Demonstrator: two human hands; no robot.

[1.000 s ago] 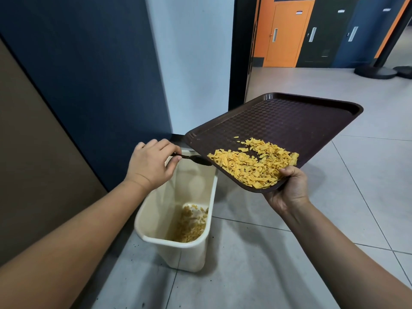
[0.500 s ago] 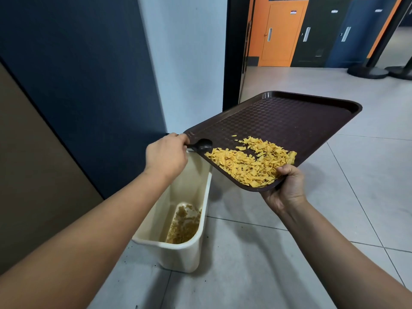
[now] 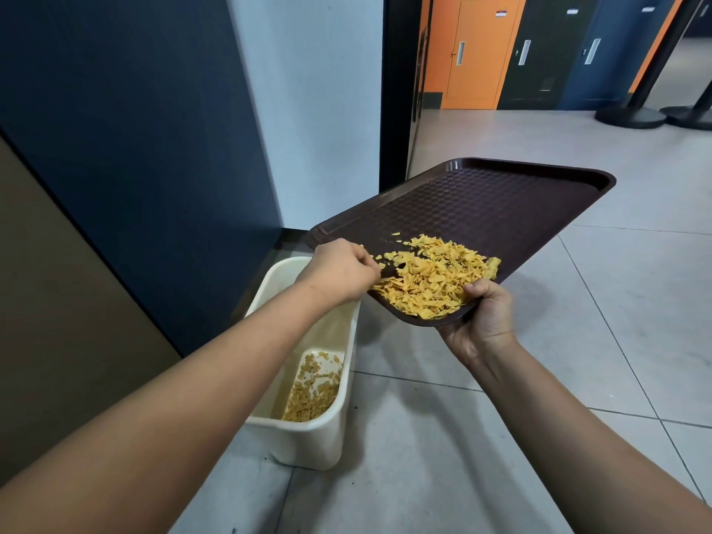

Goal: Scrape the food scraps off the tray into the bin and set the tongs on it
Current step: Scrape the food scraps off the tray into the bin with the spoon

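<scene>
My right hand (image 3: 481, 321) grips the near corner of a dark brown tray (image 3: 481, 202), which is tilted down towards me. A heap of yellow food scraps (image 3: 431, 281) lies at the tray's low near end. My left hand (image 3: 339, 269) is over the tray's left edge, fingers curled round the black tongs (image 3: 389, 272), which are almost hidden; only a dark tip shows at the scraps' left side. Below stands a cream plastic bin (image 3: 308, 437) with some scraps at its bottom.
The bin stands on a grey tiled floor (image 3: 443, 456) against a dark blue wall (image 3: 135, 129). A black door frame (image 3: 397, 90) rises behind the tray. Orange and dark lockers (image 3: 512, 52) and black post bases (image 3: 632, 115) stand far back right.
My left hand has moved right from the bin's rim onto the tray, bringing the tongs' tip into the left side of the scrap heap. The tray has stayed tilted in my right hand.
</scene>
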